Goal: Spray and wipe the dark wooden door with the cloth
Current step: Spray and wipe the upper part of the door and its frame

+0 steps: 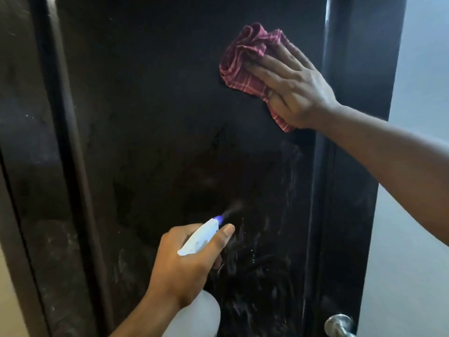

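Observation:
The dark wooden door (170,113) fills most of the view, with pale wet streaks on its lower right panel. My right hand (291,86) presses a crumpled red checked cloth (243,57) flat against the upper right of the door, fingers straight. Lower down, my left hand (184,261) grips a white spray bottle (201,237) with a blue nozzle pointed at the door. A thin mist leaves the nozzle. The bottle's body shows below my wrist.
A silver door knob (339,324) sits at the bottom right near the door's edge. A pale wall (413,166) lies to the right. The dark door frame (26,142) runs down the left side.

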